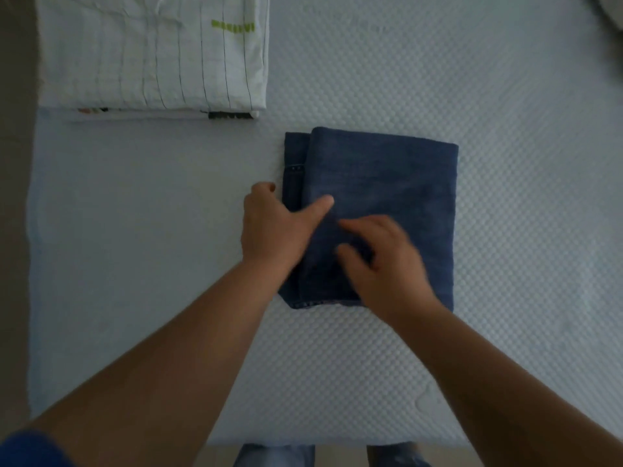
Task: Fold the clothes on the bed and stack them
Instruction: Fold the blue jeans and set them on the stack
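Where the frame cuts off nearest me, I see a blue sleeve (23, 448) at the lower left corner and the tops of two jean-clad legs (274, 456) just past the bed's near edge. Both bare forearms reach forward from there across the bed (505, 230), whose pale cover is quilted in a small raised pattern, and they converge toward the middle.

The right hand (387, 264) is blurred. It lies palm down on the near part of the folded jeans (381, 203), fingers pointing left and loosely spread, with the thumb apart from them; I cannot tell whether it pinches any cloth or only presses on it. The left hand (273, 227) sits at the left edge of the jeans. Its thumb stretches flat over the top layer of denim, while the other fingers curl down at the side of the bundle, so the edge sits between thumb and fingers in a loose clasp.

The jeans lie in the centre of the bed as a dark blue rectangle, the top layer folded over a narrower strip that shows along the left side, with stitching visible at the near hem.

Farther off, at the upper left, rests a stack of folded clothes (151, 62), topped by a white piece with thin dark lines and a green print.
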The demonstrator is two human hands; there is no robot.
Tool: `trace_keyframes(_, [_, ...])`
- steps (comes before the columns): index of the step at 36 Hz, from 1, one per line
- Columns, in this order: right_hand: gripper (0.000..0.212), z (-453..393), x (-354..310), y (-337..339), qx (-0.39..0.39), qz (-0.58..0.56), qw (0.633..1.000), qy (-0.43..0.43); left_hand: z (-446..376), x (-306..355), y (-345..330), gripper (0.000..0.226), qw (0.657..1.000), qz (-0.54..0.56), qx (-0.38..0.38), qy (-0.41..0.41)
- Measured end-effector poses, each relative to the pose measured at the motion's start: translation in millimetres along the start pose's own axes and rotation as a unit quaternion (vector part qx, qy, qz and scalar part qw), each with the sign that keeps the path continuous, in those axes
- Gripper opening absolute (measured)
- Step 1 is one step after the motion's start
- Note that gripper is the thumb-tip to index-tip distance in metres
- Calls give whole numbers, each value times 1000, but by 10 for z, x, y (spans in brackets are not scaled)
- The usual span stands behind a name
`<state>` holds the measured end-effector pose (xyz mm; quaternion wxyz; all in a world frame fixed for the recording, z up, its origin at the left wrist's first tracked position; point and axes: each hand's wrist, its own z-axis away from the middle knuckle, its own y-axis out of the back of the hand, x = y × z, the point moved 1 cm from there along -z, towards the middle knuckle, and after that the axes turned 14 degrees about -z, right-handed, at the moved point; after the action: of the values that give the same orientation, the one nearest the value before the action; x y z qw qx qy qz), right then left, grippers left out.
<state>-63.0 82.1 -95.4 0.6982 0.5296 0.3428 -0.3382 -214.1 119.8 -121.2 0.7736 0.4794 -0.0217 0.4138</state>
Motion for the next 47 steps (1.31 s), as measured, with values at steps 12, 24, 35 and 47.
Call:
trace_keyframes(12, [85, 484, 513, 44, -15, 185, 975, -122, 107, 177, -80, 38, 989, -13, 85, -118])
trace_keyframes(24, [63, 403, 634, 342, 154, -203, 906, -337, 41, -155, -238, 37, 988, -63, 138, -30])
trace_keyframes(35, [24, 267, 479, 488, 45, -276, 889, -363, 427, -443, -47, 70, 989, 37, -111, 93])
trace_keyframes(47, [20, 17, -808, 381, 55, -157, 971, -170, 547, -574, 1115, 31, 922, 377, -67, 56])
